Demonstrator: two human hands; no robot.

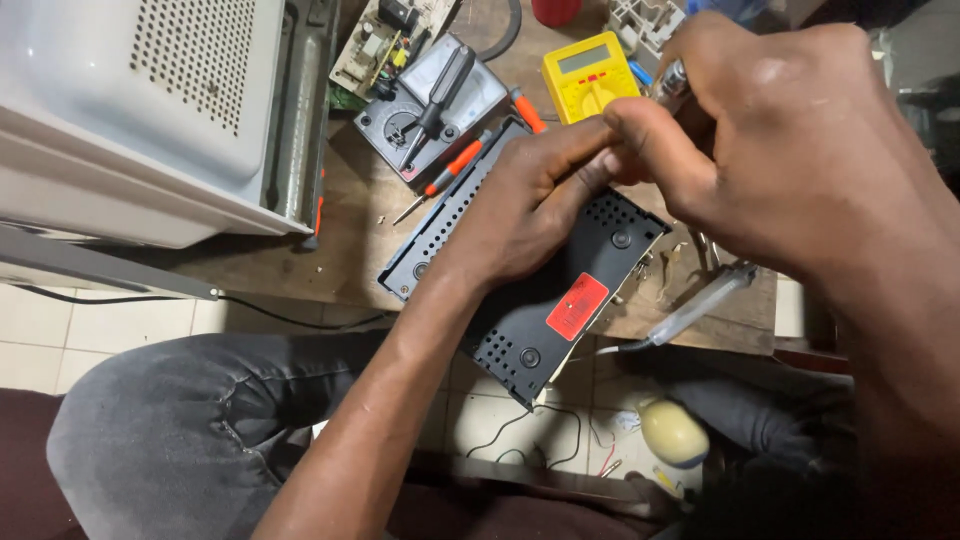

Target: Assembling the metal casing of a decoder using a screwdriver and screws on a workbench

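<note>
Lying under both hands [640, 170], the black perforated case [530, 300] overhangs the bench [300, 270].

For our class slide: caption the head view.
Left hand steadies a black perforated casing; right hand works above it.

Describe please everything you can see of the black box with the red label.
The black box is a flat metal-looking casing with rows of small holes, round stamped screw points and a red label. It lies tilted on the wooden table's edge, one corner overhanging. The left hand rests on it; the right hand works at its far edge.
</note>
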